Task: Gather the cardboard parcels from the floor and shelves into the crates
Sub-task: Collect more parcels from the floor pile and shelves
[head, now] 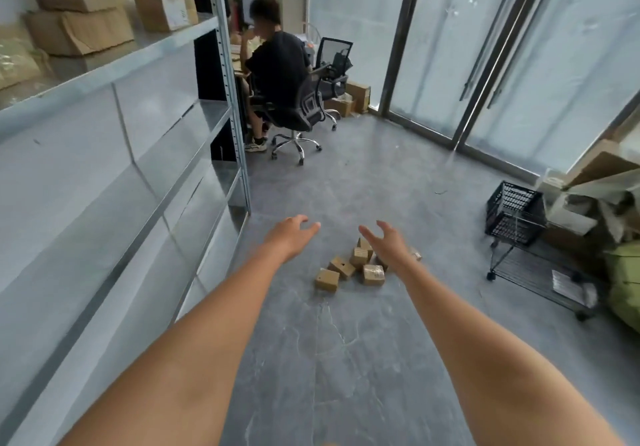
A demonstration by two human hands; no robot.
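Head view: left hand [289, 234] and right hand [386, 243] reach forward, fingers spread, holding nothing. Parcels [353, 267] lie clustered on floor at 12 o'clock — crate [512, 212] at 2 o'clock. Advice: crouch close, scoop several together.

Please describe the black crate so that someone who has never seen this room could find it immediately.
Look along the frosted glass doors to the right side of the grey floor. There a wire trolley stands beside a heap of cardboard. The black crate sits on top of it: the only dark, mesh-walled box, tilted and empty.
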